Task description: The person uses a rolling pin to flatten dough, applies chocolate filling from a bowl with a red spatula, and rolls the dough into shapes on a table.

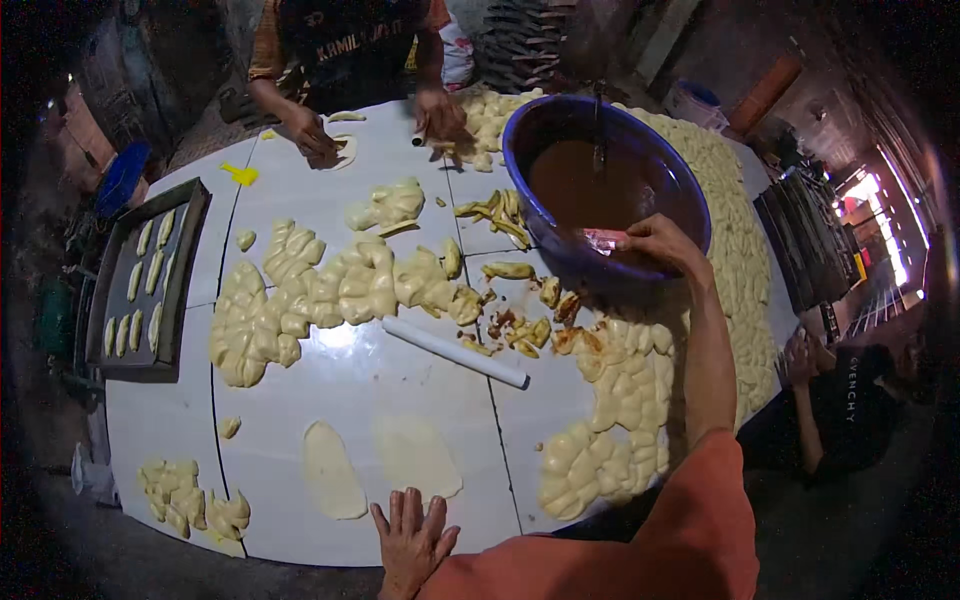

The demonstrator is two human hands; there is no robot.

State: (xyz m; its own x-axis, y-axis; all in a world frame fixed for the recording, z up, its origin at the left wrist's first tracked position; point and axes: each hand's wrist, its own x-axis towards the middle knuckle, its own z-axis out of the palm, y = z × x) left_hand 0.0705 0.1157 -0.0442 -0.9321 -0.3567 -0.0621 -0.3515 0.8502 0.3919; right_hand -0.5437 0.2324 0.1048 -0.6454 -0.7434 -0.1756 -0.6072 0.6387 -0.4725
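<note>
My right hand [664, 243] reaches over the rim of a large blue basin [522, 205] and pinches a small flat pink, shiny piece [603, 239] whose kind I cannot make out. Smooth brown filling [580, 180] lies inside the basin. At the near table edge my left hand [415, 542] rests with its fingers spread, holding nothing. Just beyond its fingertips is a rolled-out sheet of dough [418, 455]; a second dough sheet [334, 470] lies to the left. A white rolling pin [455, 352] lies further off, beside peeled banana pieces [525, 335] smeared with brown.
Dough lumps [350, 285] cover the table's middle, with more dough pieces [610, 440] at right. A dark tray [100, 345] of shaped rolls stands at left, near a yellow tool [240, 174]. Across the table, a co-worker's hands [312, 138] handle dough; another person [830, 400] is at right.
</note>
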